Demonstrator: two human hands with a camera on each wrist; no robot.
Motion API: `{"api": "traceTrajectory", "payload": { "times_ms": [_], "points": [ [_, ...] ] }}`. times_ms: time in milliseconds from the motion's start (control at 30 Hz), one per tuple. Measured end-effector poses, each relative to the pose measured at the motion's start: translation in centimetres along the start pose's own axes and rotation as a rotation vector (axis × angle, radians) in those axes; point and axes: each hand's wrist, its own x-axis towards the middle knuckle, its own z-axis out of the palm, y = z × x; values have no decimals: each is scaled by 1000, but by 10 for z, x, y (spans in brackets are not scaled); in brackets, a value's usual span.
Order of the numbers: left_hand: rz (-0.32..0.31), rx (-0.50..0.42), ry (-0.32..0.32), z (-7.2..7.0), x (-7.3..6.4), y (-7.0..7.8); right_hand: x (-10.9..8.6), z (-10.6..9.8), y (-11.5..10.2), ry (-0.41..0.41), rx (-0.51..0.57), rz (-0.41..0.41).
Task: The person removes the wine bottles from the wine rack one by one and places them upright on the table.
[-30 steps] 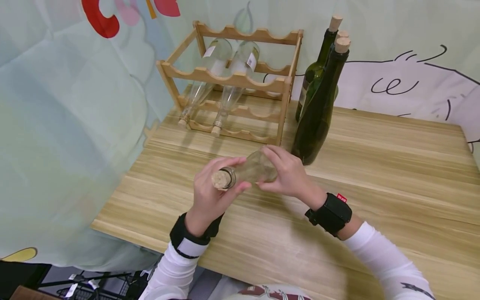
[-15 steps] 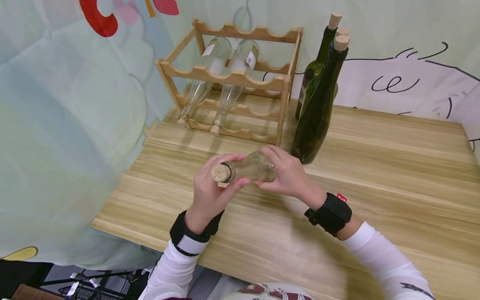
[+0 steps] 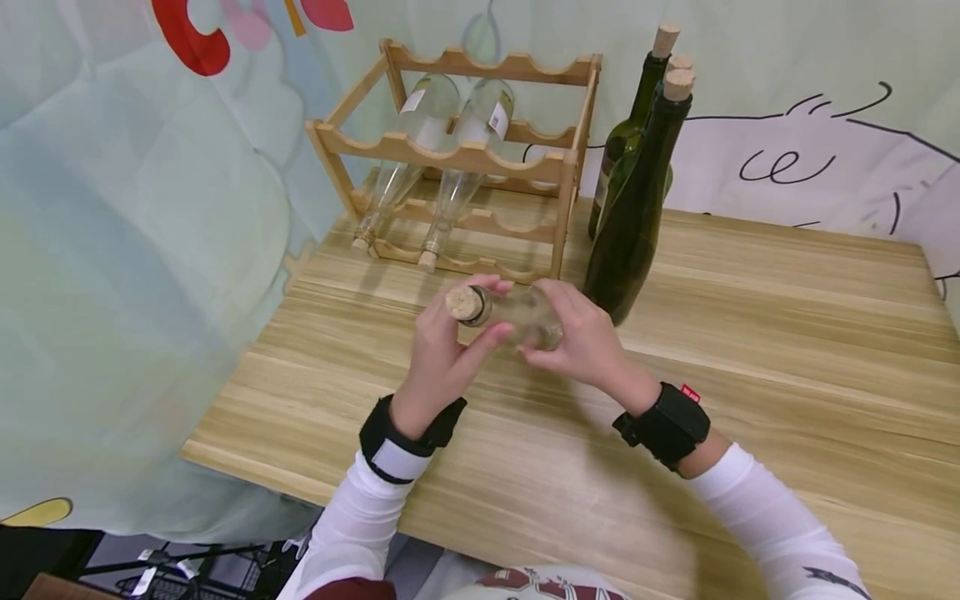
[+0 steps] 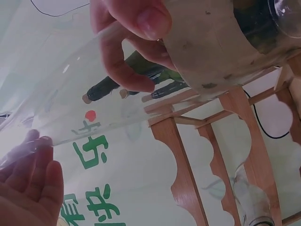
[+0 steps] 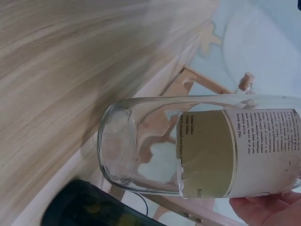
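- Left hand (image 3: 442, 348) and the neck of the clear bottle (image 3: 536, 321): shifted since the earlier frame, farther from the person and nearer the rack (image 3: 480, 158); right hand (image 3: 588, 343) moved slightly rightward.
- Left fingers: curved about the bottle's neck, thumb on the side nearer the person.
- Right fingers: gripping the bottle's body, thumb likewise on the nearer side.
- Clear bottle, one: tilted, held between both sets of fingers; cork (image 3: 462, 303) seated in its mouth, just beside the left fingers; printed label (image 5: 240, 153) touching the right fingers. Whether its base meets the bench (image 3: 787, 350) cannot be told.
- Rack, wooden, one: standing on the bench, beyond the left fingers.
- Racked bottles (image 3: 465, 179), clear, corked, two: slanting, necks pointing toward the fingers' side.
- Dark green bottles (image 3: 637, 217), three corks showing: upright beyond the right fingers, the nearest just behind them.
- Wristbands (image 3: 663, 425), black, two: one behind each set of fingers, above white sleeves (image 3: 765, 500).
- Backdrop (image 3: 187, 292), printed: well beyond the fingers.
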Motion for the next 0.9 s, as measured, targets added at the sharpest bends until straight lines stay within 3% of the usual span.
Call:
{"api": "traceTrajectory", "payload": {
  "times_ms": [233, 533, 767, 900],
  "points": [
    [-30, -119, -18, 21, 14, -12, -1, -3, 5, 32, 43, 77],
    [-111, -262, -34, 55, 19, -31, -2, -8, 10, 42, 93, 214],
    [-107, -370, -14, 78, 19, -40, -2, -10, 13, 68, 110, 278],
    [-110, -378, -15, 85, 21, -42, -3, -11, 16, 84, 133, 295]
  ]
}}
